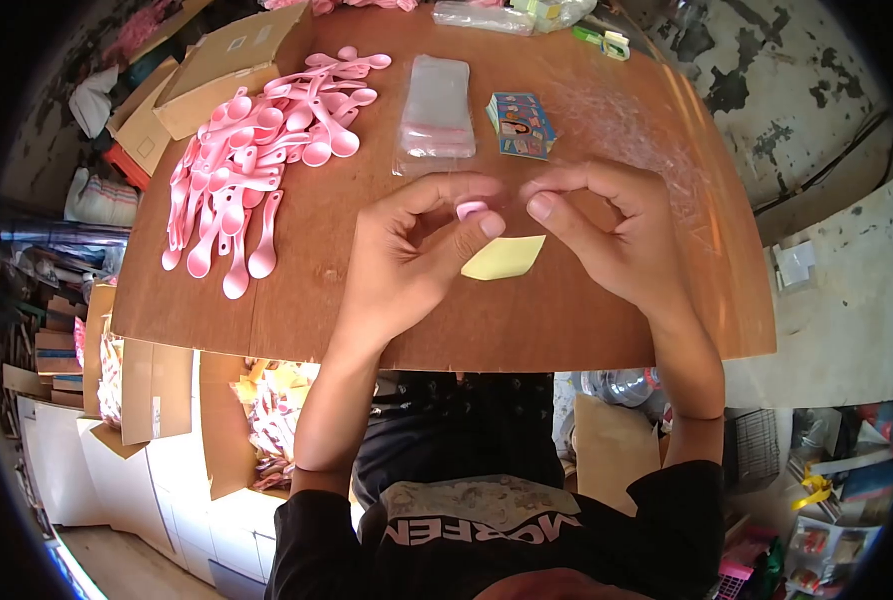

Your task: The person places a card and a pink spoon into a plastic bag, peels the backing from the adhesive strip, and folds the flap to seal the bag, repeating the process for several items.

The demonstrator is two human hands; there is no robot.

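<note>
My left hand (417, 240) is closed, with a pink spoon (472, 209) between thumb and fingers; only a small rounded end of it shows. Level with it, my right hand (612, 215) has thumb and forefinger drawn together at the tips, and whatever they may hold is too small to make out. A pale yellow card (507, 258) shows just below the fingertips; whether it is held or lies on the table cannot be told. Beyond the hands are a stack of clear plastic bags (437, 105) and a pile of blue printed cards (522, 125).
Pink spoons (232, 180) lie heaped at the left of the brown table (317, 310), beside a cardboard box (232, 65). Loose clear plastic (637, 140) spreads at the right. A green and white tool (604, 42) sits near the far edge.
</note>
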